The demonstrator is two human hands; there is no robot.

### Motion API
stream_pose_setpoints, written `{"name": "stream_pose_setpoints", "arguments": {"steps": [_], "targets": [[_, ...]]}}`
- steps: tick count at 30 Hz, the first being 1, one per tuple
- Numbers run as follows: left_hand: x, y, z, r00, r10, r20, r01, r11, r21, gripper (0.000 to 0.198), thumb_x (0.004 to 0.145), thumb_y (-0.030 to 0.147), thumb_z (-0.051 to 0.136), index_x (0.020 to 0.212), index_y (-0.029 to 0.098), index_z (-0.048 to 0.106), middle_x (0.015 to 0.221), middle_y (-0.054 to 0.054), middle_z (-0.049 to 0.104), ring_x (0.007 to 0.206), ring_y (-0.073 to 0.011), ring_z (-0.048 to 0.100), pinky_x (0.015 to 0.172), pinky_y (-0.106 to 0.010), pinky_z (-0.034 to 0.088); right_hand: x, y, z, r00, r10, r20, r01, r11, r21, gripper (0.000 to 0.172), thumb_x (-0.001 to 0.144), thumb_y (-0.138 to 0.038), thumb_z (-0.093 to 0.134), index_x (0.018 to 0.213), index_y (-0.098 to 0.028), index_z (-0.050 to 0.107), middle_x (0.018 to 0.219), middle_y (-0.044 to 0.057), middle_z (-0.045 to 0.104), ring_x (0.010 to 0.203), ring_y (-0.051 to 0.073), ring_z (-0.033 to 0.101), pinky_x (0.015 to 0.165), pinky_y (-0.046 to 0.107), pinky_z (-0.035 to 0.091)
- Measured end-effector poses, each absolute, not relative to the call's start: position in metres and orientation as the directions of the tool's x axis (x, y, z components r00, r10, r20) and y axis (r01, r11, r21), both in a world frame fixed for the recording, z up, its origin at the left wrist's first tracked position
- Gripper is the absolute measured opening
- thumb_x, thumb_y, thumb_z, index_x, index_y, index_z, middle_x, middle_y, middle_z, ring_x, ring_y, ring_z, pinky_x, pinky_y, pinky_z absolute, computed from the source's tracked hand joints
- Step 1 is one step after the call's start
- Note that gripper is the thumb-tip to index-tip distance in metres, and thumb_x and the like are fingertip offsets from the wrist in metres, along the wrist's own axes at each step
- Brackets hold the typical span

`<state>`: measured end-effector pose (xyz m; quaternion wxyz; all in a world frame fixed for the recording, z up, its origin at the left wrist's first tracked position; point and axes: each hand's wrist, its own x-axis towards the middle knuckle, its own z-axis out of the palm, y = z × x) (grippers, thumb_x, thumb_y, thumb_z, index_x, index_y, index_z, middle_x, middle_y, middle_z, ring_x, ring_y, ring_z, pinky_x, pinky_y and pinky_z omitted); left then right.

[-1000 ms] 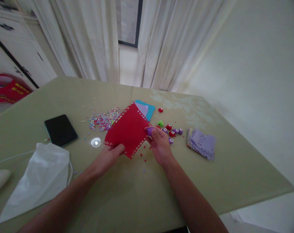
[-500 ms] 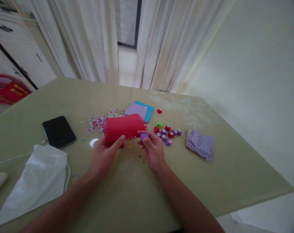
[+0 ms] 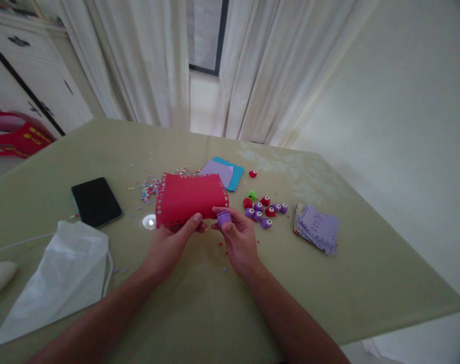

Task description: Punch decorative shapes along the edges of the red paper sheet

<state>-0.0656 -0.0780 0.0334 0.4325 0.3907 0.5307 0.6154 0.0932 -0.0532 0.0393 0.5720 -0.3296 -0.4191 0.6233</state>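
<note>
A sheet of red paper is raised above the table, with small punched shapes along its left, right and lower edges. My left hand is closed on the paper's lower left part, thumb on top. In my right hand is a small purple craft punch, pinched between thumb and fingers at the paper's lower right corner. Whether paper sits in the punch's slot I cannot tell. Several more small punches, purple, red and green, lie to the right of my right hand.
Punched confetti is scattered behind the paper. Purple and blue sheets lie at the back, and a stack of punched purple paper at the right. On the left are a black tablet, a white bag and a computer mouse.
The red paper has shifted slightly left and tilted so more of its face shows. My right hand with the purple punch has moved slightly down along the corner. The view has shifted a little.
</note>
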Motion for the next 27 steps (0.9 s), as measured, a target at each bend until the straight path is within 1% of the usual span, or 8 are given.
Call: {"name": "stream_pose_setpoints", "arguments": {"steps": [2,5,8,10,13,19,22,27], "targets": [[-0.067,-0.076,0.033,-0.33,0.944,0.003,-0.164,-0.061,0.985,0.043,0.08,0.058,0.089,0.09,0.017,0.081,0.082,-0.007,0.081,0.073,-0.0237,0.076,0.072,-0.034,0.064,0.095,-0.053,0.04,-0.119,0.989,0.085,-0.39,0.032,-0.92,0.039,0.075,-0.055,0.096,0.1,-0.025,0.088,0.089,0.004,0.076,0.075,0.016,0.061,0.069,0.028,0.052],[-0.066,-0.072,0.037,-0.352,0.936,-0.018,-0.293,-0.091,0.952,0.043,0.077,0.055,0.093,0.096,0.018,0.081,0.086,-0.006,0.082,0.074,-0.0208,0.076,0.074,-0.033,0.065,0.099,-0.051,0.044,-0.09,0.993,0.08,-0.28,0.052,-0.959,0.042,0.076,-0.059,0.093,0.09,-0.021,0.085,0.073,0.001,0.068,0.06,0.013,0.051,0.054,0.026,0.041],[-0.065,-0.072,0.042,-0.369,0.929,-0.031,-0.338,-0.103,0.935,0.044,0.074,0.053,0.095,0.098,0.019,0.08,0.087,-0.005,0.082,0.076,-0.0218,0.077,0.076,-0.034,0.066,0.101,-0.049,0.049,-0.156,0.986,0.057,-0.179,0.029,-0.984,0.044,0.077,-0.061,0.091,0.081,-0.019,0.082,0.062,-0.003,0.058,0.052,0.01,0.042,0.049,0.026,0.032],[-0.066,-0.074,0.044,-0.373,0.927,-0.029,-0.29,-0.087,0.953,0.044,0.075,0.053,0.094,0.098,0.018,0.08,0.088,-0.006,0.083,0.079,-0.0239,0.078,0.077,-0.036,0.065,0.099,-0.049,0.051,-0.246,0.969,0.032,-0.153,-0.006,-0.988,0.042,0.076,-0.06,0.091,0.079,-0.019,0.082,0.061,-0.003,0.058,0.053,0.011,0.044,0.051,0.026,0.034],[-0.067,-0.077,0.044,-0.345,0.939,0.004,-0.18,-0.07,0.981,0.038,0.079,0.05,0.091,0.095,0.017,0.081,0.091,-0.008,0.084,0.082,-0.0263,0.078,0.077,-0.036,0.064,0.095,-0.05,0.052,-0.337,0.941,0.003,-0.171,-0.059,-0.983,0.035,0.068,-0.051,0.098,0.081,-0.022,0.084,0.07,0.0,0.069,0.063,0.015,0.055,0.061,0.028,0.046],[-0.068,-0.079,0.047,-0.293,0.954,0.063,-0.086,-0.091,0.992,0.031,0.084,0.045,0.089,0.099,0.019,0.082,0.099,-0.007,0.085,0.09,-0.0277,0.079,0.082,-0.037,0.064,0.092,-0.052,0.052,-0.344,0.939,-0.017,-0.213,-0.095,-0.972,0.033,0.063,-0.041,0.101,0.087,-0.024,0.087,0.082,0.002,0.077,0.07,0.018,0.061,0.069,0.03,0.052],[-0.068,-0.079,0.047,-0.283,0.957,0.069,-0.046,-0.085,0.995,0.029,0.084,0.045,0.088,0.098,0.02,0.082,0.098,-0.007,0.085,0.09,-0.0286,0.079,0.083,-0.038,0.064,0.093,-0.051,0.053,-0.338,0.941,-0.027,-0.244,-0.115,-0.963,0.035,0.063,-0.044,0.102,0.084,-0.023,0.085,0.074,0.0,0.073,0.066,0.017,0.059,0.066,0.03,0.051],[-0.066,-0.08,0.045,-0.275,0.959,0.075,-0.059,-0.094,0.994,0.028,0.083,0.044,0.088,0.095,0.02,0.082,0.093,-0.006,0.084,0.086,-0.0267,0.078,0.08,-0.037,0.064,0.095,-0.049,0.047,-0.31,0.95,-0.017,-0.272,-0.106,-0.957,0.048,0.066,-0.063,0.097,0.069,-0.02,0.076,0.056,-0.004,0.055,0.053,0.012,0.044,0.053,0.026,0.039]]}}
